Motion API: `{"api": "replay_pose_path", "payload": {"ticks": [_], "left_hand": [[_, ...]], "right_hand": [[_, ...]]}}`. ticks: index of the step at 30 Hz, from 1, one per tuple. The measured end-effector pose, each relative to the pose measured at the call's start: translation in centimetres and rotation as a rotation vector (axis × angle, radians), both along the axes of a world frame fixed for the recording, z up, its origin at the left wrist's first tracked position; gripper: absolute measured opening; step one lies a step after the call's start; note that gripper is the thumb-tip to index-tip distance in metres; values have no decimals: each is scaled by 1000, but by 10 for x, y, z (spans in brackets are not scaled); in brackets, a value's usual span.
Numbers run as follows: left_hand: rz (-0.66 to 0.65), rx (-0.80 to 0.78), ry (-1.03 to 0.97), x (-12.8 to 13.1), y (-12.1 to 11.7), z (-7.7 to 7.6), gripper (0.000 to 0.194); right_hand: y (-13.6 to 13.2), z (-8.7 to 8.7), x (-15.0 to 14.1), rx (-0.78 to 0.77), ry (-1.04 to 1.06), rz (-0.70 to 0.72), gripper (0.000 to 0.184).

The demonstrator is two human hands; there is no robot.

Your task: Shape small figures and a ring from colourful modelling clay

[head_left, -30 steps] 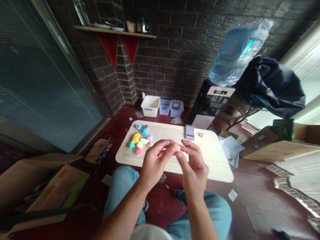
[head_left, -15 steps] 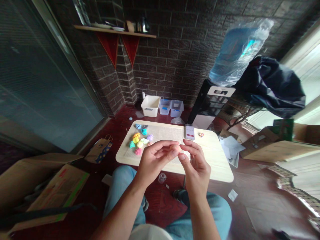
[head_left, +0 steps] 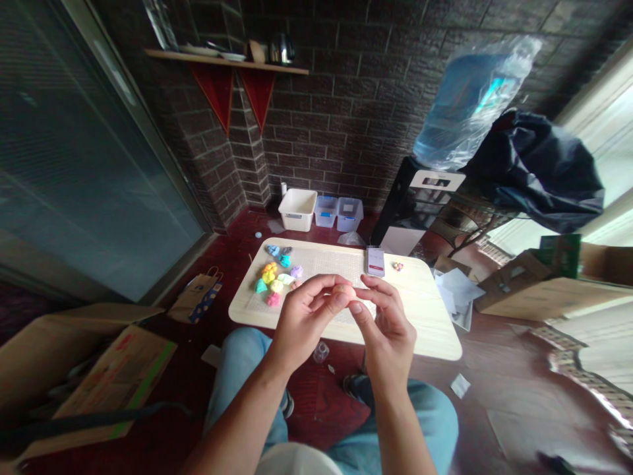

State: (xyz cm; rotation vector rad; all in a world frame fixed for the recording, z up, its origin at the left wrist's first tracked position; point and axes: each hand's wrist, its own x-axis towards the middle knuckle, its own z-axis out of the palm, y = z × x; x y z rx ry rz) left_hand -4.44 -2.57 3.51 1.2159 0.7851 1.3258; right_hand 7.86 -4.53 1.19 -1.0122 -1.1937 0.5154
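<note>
Above the near side of the low table, my left hand [head_left: 307, 318] pinches a small peach-coloured lump of modelling clay [head_left: 345, 291] between thumb and fingers. From the other side my right hand [head_left: 386, 318] presses its thumb and fingertips against the same lump, with its other fingers curled. The fingers partly cover the clay. On the left of the table lie several soft-looking clay lumps, among them a pink one [head_left: 273, 299], a yellow-orange one [head_left: 269, 271], a green one [head_left: 260, 285] and a lilac one [head_left: 296, 271].
The cream table [head_left: 435, 323] carries a clear textured mat [head_left: 336, 259], a phone [head_left: 376, 262] and a small multicoloured ball [head_left: 398, 266]. Behind it stand a white bin [head_left: 297, 211], two clear bins and a water dispenser [head_left: 415, 204]. Cardboard boxes [head_left: 109, 376] flank both sides.
My right fingertips have shifted slightly left and down around the clay, and more of the lump shows between my hands. The things on the table have stayed put.
</note>
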Motion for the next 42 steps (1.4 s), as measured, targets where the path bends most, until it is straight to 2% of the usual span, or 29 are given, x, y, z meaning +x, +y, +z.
{"api": "replay_pose_path", "payload": {"ticks": [7,12,16,21,28,33,42], "left_hand": [[-34,-57,-75,-1,3,-2,16],[-131,-116,-195,-1,5,-5,21],[-176,-165,-243,-2,5,-2,27],[-143,-162,-219,-2,4,5,25],[-103,-150,-167,-3,3,1,18],[-58,-154,-182,-3,1,4,20],[-106,-130,-163,-4,-1,1,18]], "right_hand": [[0,-1,1,-4,17,28,16],[1,-1,2,-18,19,87,19],[-1,1,2,-2,10,77,16],[-2,6,1,1,11,45,13],[-2,7,2,-39,22,73,8],[-2,6,1,-39,46,105,13],[-4,10,0,-20,27,69,7]]}}
